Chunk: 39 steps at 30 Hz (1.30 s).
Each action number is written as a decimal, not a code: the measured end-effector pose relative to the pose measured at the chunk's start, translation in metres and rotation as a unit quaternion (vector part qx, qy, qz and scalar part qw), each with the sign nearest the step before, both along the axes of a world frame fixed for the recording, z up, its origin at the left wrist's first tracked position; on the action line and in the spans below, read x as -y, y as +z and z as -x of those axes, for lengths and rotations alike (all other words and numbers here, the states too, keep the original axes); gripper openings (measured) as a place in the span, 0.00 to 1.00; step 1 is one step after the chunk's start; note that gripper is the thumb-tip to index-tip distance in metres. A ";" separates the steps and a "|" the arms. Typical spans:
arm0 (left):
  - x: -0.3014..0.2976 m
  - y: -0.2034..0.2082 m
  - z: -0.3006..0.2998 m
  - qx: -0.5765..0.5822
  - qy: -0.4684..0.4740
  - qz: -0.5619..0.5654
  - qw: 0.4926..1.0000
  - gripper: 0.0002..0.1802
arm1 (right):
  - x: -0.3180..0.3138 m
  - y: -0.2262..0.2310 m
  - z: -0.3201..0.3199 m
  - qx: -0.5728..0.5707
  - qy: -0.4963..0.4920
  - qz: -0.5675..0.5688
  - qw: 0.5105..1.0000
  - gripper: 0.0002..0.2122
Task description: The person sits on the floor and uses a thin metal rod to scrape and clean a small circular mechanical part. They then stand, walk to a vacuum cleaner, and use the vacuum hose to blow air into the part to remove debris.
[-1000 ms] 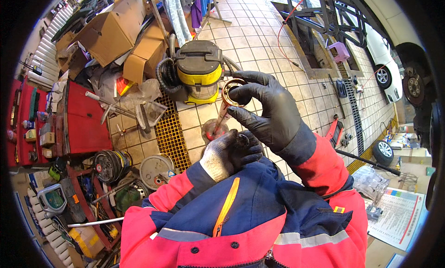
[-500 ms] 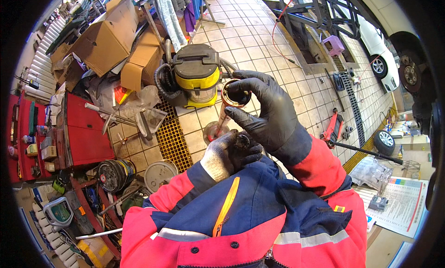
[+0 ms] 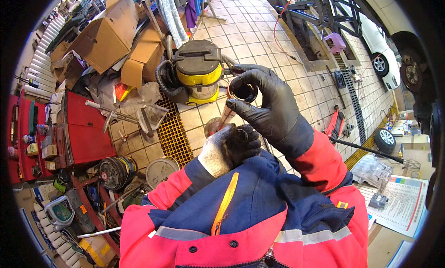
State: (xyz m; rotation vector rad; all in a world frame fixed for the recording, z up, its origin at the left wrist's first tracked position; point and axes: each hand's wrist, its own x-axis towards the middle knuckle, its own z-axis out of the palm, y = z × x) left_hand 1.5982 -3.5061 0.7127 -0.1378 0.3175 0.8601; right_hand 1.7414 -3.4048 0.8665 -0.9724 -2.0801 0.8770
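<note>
My right hand (image 3: 273, 103), in a black glove, curls its thumb and fingers around a round, open-topped part (image 3: 249, 93) with a copper-brown rim and a dark inside. Its index finger reaches over the opening. Below that part stands a reddish post (image 3: 227, 114) on a round base (image 3: 213, 126); whether the two are joined I cannot tell. Close to my jacket, my left hand (image 3: 229, 150) wears a white glove with blackened fingers. Those fingers are folded inward, and what they hold, if anything, is too dark to make out.
Ahead stands a yellow and black shop vacuum (image 3: 199, 69). Cardboard boxes (image 3: 104, 41) and a red tool cabinet (image 3: 85, 129) are on the left. A yellow floor grating (image 3: 174, 136) runs near the vacuum. At right are a red floor jack (image 3: 334, 124) and a loose wheel (image 3: 384, 140).
My left hand has turned, its fingers folding further over the dark round thing that showed there before. The right hand and its round part have shifted slightly right.
</note>
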 end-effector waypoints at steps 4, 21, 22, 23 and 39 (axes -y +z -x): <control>0.000 0.009 -0.001 -0.001 0.022 0.022 1.000 0.27 | -0.004 0.002 -0.001 0.003 0.023 -0.011 1.000 0.11; -0.006 0.001 -0.001 0.001 0.008 -0.025 1.000 0.27 | -0.013 0.016 -0.022 0.004 0.131 0.136 0.982 0.12; -0.007 0.001 -0.003 0.026 0.012 -0.037 0.999 0.28 | -0.013 0.015 -0.021 -0.002 0.128 0.143 0.981 0.12; -0.007 0.001 -0.003 0.011 0.006 -0.031 0.999 0.28 | -0.012 0.015 -0.021 -0.009 0.125 0.149 0.981 0.11; 0.003 0.003 -0.011 0.015 0.012 0.017 1.000 0.26 | -0.015 0.005 -0.029 -0.033 0.152 0.166 0.974 0.10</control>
